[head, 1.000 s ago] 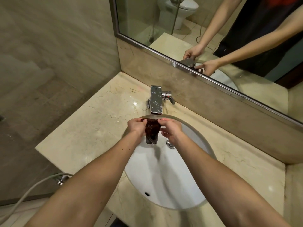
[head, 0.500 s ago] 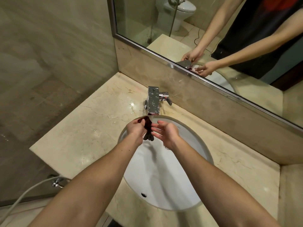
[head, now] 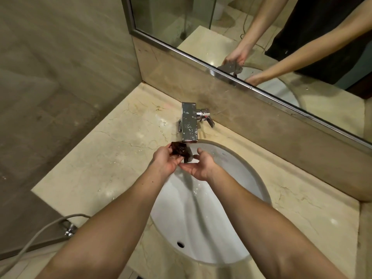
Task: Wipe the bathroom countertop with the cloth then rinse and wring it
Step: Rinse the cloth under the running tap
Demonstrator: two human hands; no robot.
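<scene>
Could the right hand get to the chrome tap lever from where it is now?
Probably yes. The right hand is open, palm up, holding nothing; the dark wet cloth sits in the left hand. Nothing stands between it and the chrome tap lever.

- Dark brown wet cloth (head: 179,150), glossy, perhaps with a reddish tinge, at centre frame.
- Cream marble countertop (head: 112,150) with thin brown veins, across the middle.
- Plain white oval ceramic basin (head: 231,224), lower centre.
- Shiny chrome square tap (head: 189,122), speckled with pale water spots.
- Beige streaked stone wall (head: 60,57), upper left.
- Silver-framed mirror (head: 261,27), upper right, reflecting black clothing.
- Grey hose (head: 36,236), lower left.
</scene>
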